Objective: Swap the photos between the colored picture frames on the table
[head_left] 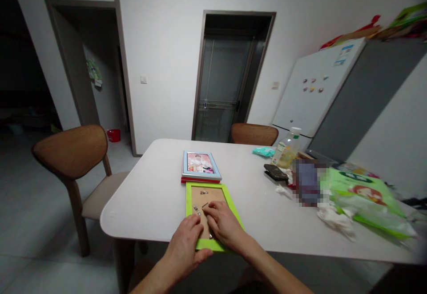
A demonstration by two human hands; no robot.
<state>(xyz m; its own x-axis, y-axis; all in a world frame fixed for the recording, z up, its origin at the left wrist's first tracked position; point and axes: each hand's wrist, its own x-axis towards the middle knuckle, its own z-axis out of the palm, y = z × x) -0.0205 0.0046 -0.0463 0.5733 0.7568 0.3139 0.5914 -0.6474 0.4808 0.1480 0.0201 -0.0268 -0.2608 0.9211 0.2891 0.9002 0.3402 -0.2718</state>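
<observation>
A lime-green picture frame (229,194) lies face down near the table's front edge, its brown backing board (213,195) showing. Small metal clips sit on the board: one clip (203,192) near the top, another clip (197,210) at the left. My left hand (187,240) grips the frame's lower left corner, thumb along the front edge and fingers over the left side. Over the board's right half, my right hand (224,223) has its fingers drawn together in a pinch beside a thin dark piece (204,205). What the fingertips hold is too small to make out.
Behind the green frame lies a stack of frames, a light-blue one (216,169) on top. Rightward on the white table (150,196) are a plastic bottle (286,149), a black object (276,172), crumpled tissues (336,219) and a green package (367,196). Wooden chairs (71,151) stand around.
</observation>
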